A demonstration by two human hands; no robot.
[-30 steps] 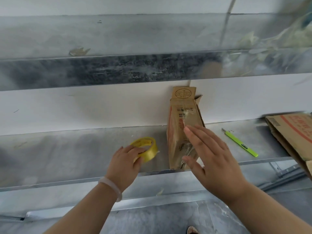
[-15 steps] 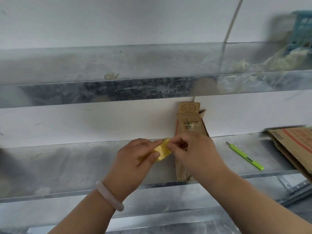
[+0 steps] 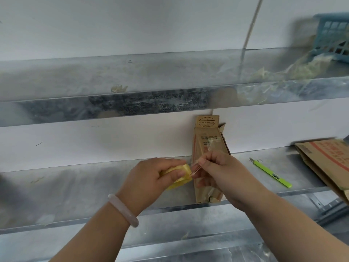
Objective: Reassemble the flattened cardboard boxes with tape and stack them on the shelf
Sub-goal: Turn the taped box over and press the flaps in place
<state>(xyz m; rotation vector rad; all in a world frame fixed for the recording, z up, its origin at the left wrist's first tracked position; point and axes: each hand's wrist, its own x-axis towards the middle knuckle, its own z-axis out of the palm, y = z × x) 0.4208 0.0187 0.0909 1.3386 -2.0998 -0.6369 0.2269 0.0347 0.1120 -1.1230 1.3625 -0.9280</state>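
A narrow brown cardboard box [image 3: 207,137] stands upright on the metal shelf [image 3: 75,186], leaning against the white wall, with old clear tape on its front. In front of it my left hand [image 3: 151,178] grips a yellow roll of tape [image 3: 181,176]. My right hand [image 3: 221,173] pinches the clear free end of the tape just right of the roll, and a short strip is stretched between the two hands. My hands hide the box's lower front.
A green utility knife [image 3: 270,173] lies on the shelf right of the box. A flattened cardboard box with red print [image 3: 328,163] hangs over the shelf's right end. The upper shelf [image 3: 132,87] carries tape scraps and a blue basket [image 3: 334,35].
My left hand picked the tape roll up off the shelf. My right hand left the box's front, came to the roll and pinched the tape end, drawing out a short strip.
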